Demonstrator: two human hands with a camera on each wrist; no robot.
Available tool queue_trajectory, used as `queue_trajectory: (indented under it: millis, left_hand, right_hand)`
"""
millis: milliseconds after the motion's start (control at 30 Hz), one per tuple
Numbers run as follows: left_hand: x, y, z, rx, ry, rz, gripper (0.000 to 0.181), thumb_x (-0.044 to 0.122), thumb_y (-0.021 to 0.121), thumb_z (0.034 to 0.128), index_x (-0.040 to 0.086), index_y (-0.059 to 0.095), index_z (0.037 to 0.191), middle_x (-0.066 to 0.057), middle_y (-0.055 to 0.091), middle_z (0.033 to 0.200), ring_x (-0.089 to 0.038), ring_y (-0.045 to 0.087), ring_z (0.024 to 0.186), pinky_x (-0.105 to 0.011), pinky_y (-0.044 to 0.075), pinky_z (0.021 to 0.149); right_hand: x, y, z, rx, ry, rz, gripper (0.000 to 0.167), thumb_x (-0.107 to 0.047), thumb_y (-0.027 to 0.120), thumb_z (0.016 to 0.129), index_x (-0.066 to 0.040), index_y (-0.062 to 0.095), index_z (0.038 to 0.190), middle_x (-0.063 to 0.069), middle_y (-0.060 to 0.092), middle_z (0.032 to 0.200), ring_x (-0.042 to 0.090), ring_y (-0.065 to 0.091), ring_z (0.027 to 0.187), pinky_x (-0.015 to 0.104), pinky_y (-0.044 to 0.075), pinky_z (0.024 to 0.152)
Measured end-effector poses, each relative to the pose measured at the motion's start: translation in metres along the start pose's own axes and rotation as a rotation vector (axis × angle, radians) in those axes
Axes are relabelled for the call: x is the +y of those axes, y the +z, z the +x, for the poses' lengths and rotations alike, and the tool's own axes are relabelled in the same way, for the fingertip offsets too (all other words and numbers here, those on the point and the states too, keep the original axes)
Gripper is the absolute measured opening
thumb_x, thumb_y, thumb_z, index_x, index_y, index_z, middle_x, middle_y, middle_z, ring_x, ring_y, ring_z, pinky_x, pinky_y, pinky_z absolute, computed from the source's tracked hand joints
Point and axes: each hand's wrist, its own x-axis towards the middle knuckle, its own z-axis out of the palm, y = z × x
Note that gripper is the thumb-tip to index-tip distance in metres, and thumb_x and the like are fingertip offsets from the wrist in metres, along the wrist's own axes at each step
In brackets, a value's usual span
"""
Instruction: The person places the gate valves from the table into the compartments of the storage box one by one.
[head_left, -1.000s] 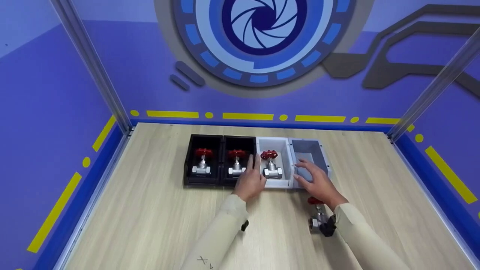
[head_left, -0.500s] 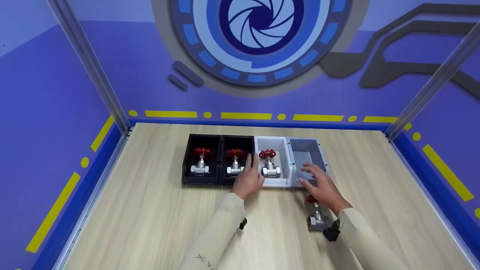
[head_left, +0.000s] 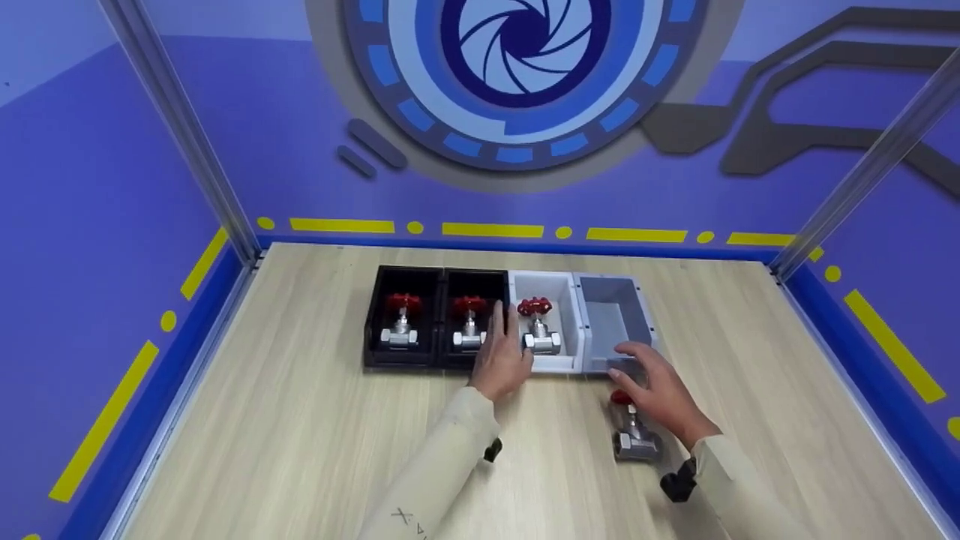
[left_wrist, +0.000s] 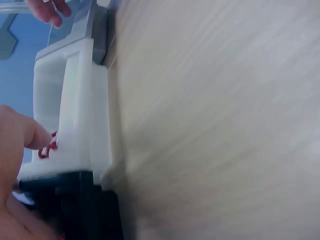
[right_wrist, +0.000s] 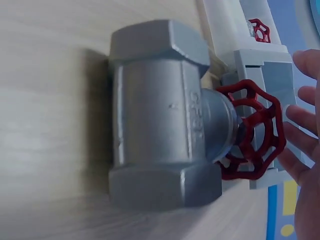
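My left hand point(head_left: 501, 366) rests at the wall between the second black bin point(head_left: 478, 279) and the white bin point(head_left: 545, 367), two fingers straight along it. A silver valve with a red handwheel point(head_left: 534, 306) stands in the white bin. Each black bin holds a similar one: a left valve point(head_left: 400, 337) and a middle valve point(head_left: 469, 339). My right hand point(head_left: 666, 390), thumb and fingers spread, hovers at the front of the grey bin point(head_left: 606, 319). Below it another valve point(head_left: 636, 445) rests on the table; in the right wrist view its handwheel point(right_wrist: 255, 130) is beside my fingers, apart from them.
The bins form one row on the wooden table point(head_left: 315, 442), short of the blue back wall point(head_left: 480, 202). Metal frame posts point(head_left: 187, 135) rise at the back corners. A black wrist device point(head_left: 679, 481) sits on the right sleeve.
My right hand has drawn back from over the grey bin, toward the right and nearer to me, uncovering more of the table valve. My left hand stays at the bin wall.
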Motion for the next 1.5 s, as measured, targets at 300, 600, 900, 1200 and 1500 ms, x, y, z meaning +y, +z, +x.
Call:
queue_trajectory:
  millis: [300, 600, 900, 1200, 1500]
  left_hand:
    - [0.022, 0.015, -0.001, 0.098, 0.1, 0.204, 0.072, 0.024, 0.058, 0.0921, 0.005, 0.024, 0.153, -0.017, 0.012, 0.162, -0.032, 0.015, 0.15, -0.044, 0.016, 0.122]
    - [0.035, 0.025, -0.002, 0.084, 0.192, 0.284, 0.061, 0.021, 0.05, 0.0951, 0.003, 0.031, 0.15, -0.015, 0.021, 0.161, -0.03, 0.021, 0.149, -0.043, 0.02, 0.121]
    - [0.05, 0.033, -0.001, -0.032, 0.181, 0.165, 0.064, 0.028, 0.05, 0.0982, 0.009, 0.024, 0.154, -0.011, 0.025, 0.16, -0.023, 0.038, 0.142, -0.034, 0.039, 0.111]
    - [0.059, 0.042, 0.006, -0.026, 0.192, 0.146, 0.064, 0.031, 0.05, 0.0991, 0.006, 0.026, 0.153, -0.014, 0.032, 0.156, -0.025, 0.043, 0.138, -0.036, 0.047, 0.103]
    - [0.064, 0.048, 0.008, -0.064, 0.164, 0.115, 0.061, 0.033, 0.049, 0.0999, 0.017, 0.026, 0.154, -0.013, 0.032, 0.157, -0.026, 0.055, 0.126, -0.035, 0.05, 0.099]
  right_hand:
    - [0.007, -0.006, -0.016, 0.001, -0.001, -0.063, 0.038, -0.031, 0.068, 0.091, -0.011, 0.062, 0.121, 0.007, 0.062, 0.122, 0.026, 0.054, 0.121, 0.051, 0.043, 0.101]
    - [0.016, -0.007, -0.027, -0.126, 0.071, -0.04, 0.038, -0.036, 0.066, 0.091, -0.012, 0.064, 0.119, 0.003, 0.064, 0.116, 0.022, 0.059, 0.11, 0.048, 0.049, 0.093]
    - [0.02, -0.01, -0.029, -0.152, 0.085, -0.015, 0.027, -0.036, 0.065, 0.091, -0.018, 0.069, 0.111, -0.003, 0.068, 0.107, 0.014, 0.061, 0.102, 0.042, 0.052, 0.09]
    - [0.021, -0.009, -0.028, -0.172, 0.066, -0.047, 0.034, -0.035, 0.063, 0.092, -0.015, 0.068, 0.119, -0.002, 0.069, 0.111, 0.021, 0.063, 0.109, 0.049, 0.048, 0.096]
    - [0.017, -0.006, -0.025, -0.186, 0.023, -0.065, 0.031, -0.037, 0.058, 0.095, -0.016, 0.07, 0.114, -0.003, 0.069, 0.11, 0.021, 0.063, 0.107, 0.047, 0.049, 0.094]
